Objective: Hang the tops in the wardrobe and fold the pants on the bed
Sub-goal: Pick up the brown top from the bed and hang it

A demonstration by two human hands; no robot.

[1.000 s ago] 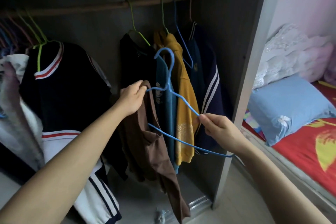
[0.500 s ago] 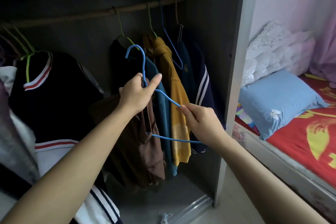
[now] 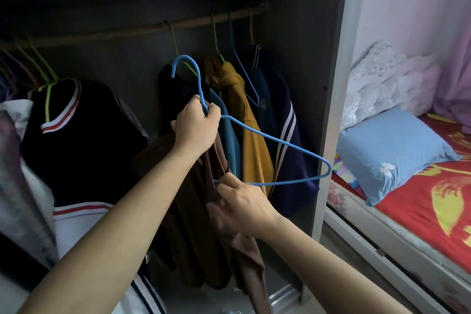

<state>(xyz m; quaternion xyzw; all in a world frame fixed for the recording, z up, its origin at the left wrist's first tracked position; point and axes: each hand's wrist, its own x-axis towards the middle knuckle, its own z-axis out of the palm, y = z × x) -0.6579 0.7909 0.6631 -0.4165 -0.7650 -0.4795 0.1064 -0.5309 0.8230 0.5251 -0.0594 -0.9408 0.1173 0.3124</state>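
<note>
gripping the blue hanger (image 3: pixel 280 142) by its neck in my left hand (image 3: pixel 197 130), i pinch the brown top (image 3: pixel 183 211) with my right hand (image 3: pixel 242 201) before the wardrobe (image 3: pixel 328 89); seems light, floppy, best taken at its collar.

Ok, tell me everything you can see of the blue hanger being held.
The blue hanger is thin wire, seemingly plastic-coated, held tilted in front of the hung tops. Its hook points up, free, below the rail. The left hand grips its neck; the right hand grips the brown top at the bottom bar. The right shoulder is bare; the left is hidden.
</note>
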